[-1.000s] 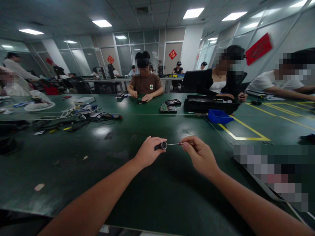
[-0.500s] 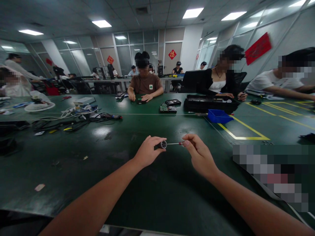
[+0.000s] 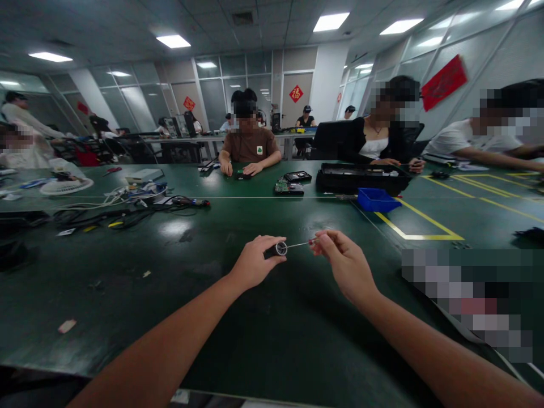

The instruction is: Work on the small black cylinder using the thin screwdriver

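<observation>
Between the thumb and fingers of my left hand [image 3: 254, 263] is a small black cylinder [image 3: 280, 249] with a silver rim, its open round end facing right. My right hand [image 3: 345, 262] grips a screwdriver [image 3: 298, 245] by its red and clear handle. The thin metal shaft points left, and its tip reaches into the cylinder's open end. What the tip touches inside is too small to make out. Both hands are held above the green table [image 3: 263, 351].
Tangled cables [image 3: 144, 209] lie at the left. Opened hard drives [image 3: 289, 187], a long black housing [image 3: 363, 180] and a blue bin [image 3: 378, 199] stand toward the back. A person [image 3: 250, 144] works across the table, others at the right. Small scraps lie at the left.
The screwdriver's handle end has risen slightly, so its shaft now slants down toward the cylinder. My right fingers have shifted on the handle. My left hand is nearly still.
</observation>
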Motion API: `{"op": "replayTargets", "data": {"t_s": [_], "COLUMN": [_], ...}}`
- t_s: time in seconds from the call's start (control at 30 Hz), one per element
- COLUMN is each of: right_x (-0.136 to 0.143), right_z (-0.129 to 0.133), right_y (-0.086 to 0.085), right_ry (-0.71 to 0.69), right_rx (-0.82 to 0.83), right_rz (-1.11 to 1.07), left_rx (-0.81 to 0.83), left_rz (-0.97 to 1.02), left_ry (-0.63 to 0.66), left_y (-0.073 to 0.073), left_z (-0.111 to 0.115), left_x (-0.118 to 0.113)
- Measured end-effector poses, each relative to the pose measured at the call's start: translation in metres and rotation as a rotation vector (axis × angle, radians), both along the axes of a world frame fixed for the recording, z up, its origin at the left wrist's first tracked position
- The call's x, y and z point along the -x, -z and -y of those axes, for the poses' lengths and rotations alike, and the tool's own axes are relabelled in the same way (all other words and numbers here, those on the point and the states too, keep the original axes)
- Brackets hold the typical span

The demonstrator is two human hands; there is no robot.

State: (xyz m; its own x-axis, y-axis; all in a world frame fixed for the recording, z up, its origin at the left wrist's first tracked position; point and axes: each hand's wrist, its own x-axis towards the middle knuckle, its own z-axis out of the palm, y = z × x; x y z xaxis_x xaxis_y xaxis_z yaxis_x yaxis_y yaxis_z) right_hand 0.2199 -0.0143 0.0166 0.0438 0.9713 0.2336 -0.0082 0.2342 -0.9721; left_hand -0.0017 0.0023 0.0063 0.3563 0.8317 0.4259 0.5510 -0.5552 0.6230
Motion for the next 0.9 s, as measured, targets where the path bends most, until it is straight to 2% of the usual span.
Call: {"op": "replayTargets", "data": {"t_s": [0.1,0.17,0.23,0.4,0.53,0.67,0.77,0.9], "right_x": [-0.001,-0.002,-0.001,0.001,-0.002,-0.004,-0.002,0.000], "right_z": [-0.006,-0.009,-0.010,-0.007,0.000,0.009,0.012,0.010], "right_y": [0.000,0.001,0.003,0.004,0.003,0.000,-0.001,0.000], "right_ry": [-0.102,-0.093,-0.052,-0.024,0.025,0.038,0.054,0.009], "right_rx": [0.241,0.285,0.246,0.080,-0.119,-0.240,-0.262,-0.209], "right_rz": [-0.321,-0.387,-0.378,-0.182,0.165,0.444,0.518,0.442], "left_rx": [-0.040,-0.030,-0.005,0.027,0.041,0.037,0.017,0.018], "left_rz": [-0.028,-0.056,-0.069,-0.092,-0.097,-0.092,-0.096,-0.116], "left_ry": [0.044,0.027,0.006,0.020,0.015,-0.017,-0.031,-0.029], "left_y": [-0.002,-0.001,0.000,0.000,0.000,0.000,0.000,-0.002], "left_z": [-0.002,-0.004,-0.005,-0.003,-0.001,-0.001,-0.001,-0.001], "left_x": [0.002,0.003,0.004,0.003,0.000,0.000,0.001,0.000]}}
